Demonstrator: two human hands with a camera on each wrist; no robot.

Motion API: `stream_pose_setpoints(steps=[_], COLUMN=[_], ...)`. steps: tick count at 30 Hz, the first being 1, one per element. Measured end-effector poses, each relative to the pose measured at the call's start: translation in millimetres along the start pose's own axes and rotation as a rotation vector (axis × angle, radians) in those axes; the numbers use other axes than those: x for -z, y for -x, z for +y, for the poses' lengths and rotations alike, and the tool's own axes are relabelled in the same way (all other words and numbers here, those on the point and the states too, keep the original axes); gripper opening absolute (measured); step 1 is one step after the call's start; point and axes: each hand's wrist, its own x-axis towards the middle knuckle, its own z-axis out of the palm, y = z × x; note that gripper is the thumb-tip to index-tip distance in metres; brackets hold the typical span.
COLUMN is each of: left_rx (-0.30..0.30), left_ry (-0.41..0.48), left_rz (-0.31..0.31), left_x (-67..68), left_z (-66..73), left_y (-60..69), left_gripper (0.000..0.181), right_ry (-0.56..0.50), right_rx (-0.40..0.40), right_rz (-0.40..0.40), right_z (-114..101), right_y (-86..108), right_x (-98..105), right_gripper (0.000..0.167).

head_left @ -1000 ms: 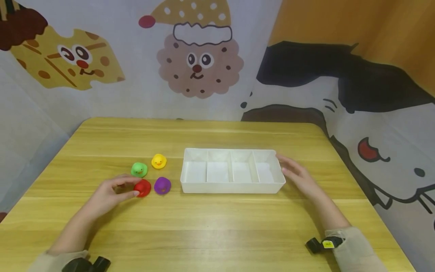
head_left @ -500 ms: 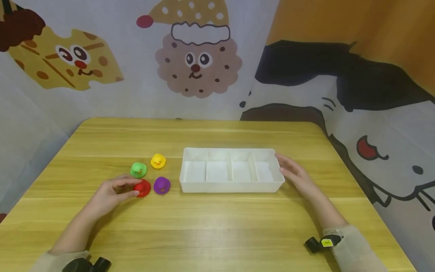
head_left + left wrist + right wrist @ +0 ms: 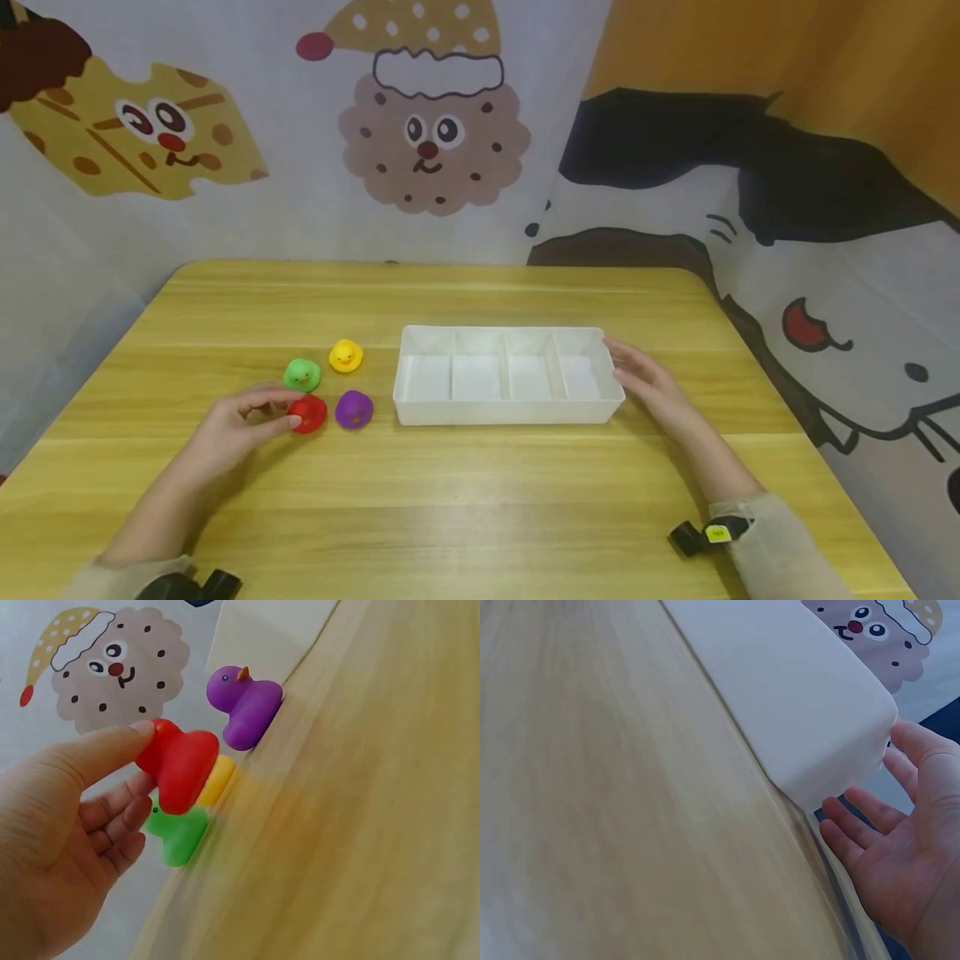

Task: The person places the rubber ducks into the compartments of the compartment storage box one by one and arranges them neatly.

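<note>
My left hand [image 3: 232,425] pinches a red rubber duck [image 3: 180,765] between thumb and fingertips, at the left of the table. Whether the duck touches the wood is hard to tell. Just behind it sits a green rubber duck [image 3: 302,375], with a yellow one, the yellow rubber duck [image 3: 346,357], farther back. To its right stands a purple rubber duck [image 3: 353,410]. A white box [image 3: 510,412] with several compartments lies at mid-table, and no duck is in it. At the box's right end, my right hand [image 3: 654,390] rests its relaxed fingertips against the wall.
The wooden table [image 3: 465,517] reaches back to a cloth [image 3: 285,225] printed with cartoon figures. Bare wood lies in front of the box and ducks. Each wrist wears a black camera, such as the right wrist camera [image 3: 701,537].
The head view has shifted slightly, moving the whole scene a little to the left. My left hand stays at the red rubber duck, and my right hand stays at the box's end.
</note>
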Motion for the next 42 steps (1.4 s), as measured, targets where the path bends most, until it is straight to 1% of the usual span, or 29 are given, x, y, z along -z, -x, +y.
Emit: stream_pose_setpoints(steps=[3,5,12,15,22,27,34,37,42], left_rx=[-0.015,-0.036,-0.059,-0.069,-0.077,-0.081,-0.165,-0.169,-0.158], left_ry=[-0.006,-0.018,-0.022,-0.027,-0.052,-0.042,0.004,0.008,-0.025], left_rz=[0.022,0.029,0.043,0.044,0.037,0.027,0.016,0.006,-0.018], left_x=[2.5,4.1,7.1,7.4,7.4,6.5,2.3,0.2,-3.5], left_z=[3.2,5.1,15.4,19.9,28.5,35.1,47.6,52.6,61.1], left_y=[-0.2,-1.0,-4.6,-7.2,-15.2,-22.3,-34.0,-37.8,-44.0], left_gripper=[0.027,0.027,0.027,0.027,0.026,0.026,0.025,0.027,0.028], right_ry=[0.002,0.002,-0.010,-0.019,-0.015,-0.011,0.001,0.012,0.013], right_rx=[0.001,0.001,-0.020,-0.015,-0.009,-0.016,-0.013,-0.015,-0.015], right_rz=[0.000,-0.001,0.005,0.004,0.004,0.005,0.012,0.010,0.001], right_z=[0,-1,-2,-2,-1,0,0,0,0], right_y=[-0.8,-0.9,-1.4,-0.9,-0.9,-1.0,-0.7,-1.0,-1.6], right_x=[0,0,-1,-1,-1,0,0,0,0], right_gripper=[0.049,0.049,0.050,0.050,0.049,0.050,0.049,0.050,0.050])
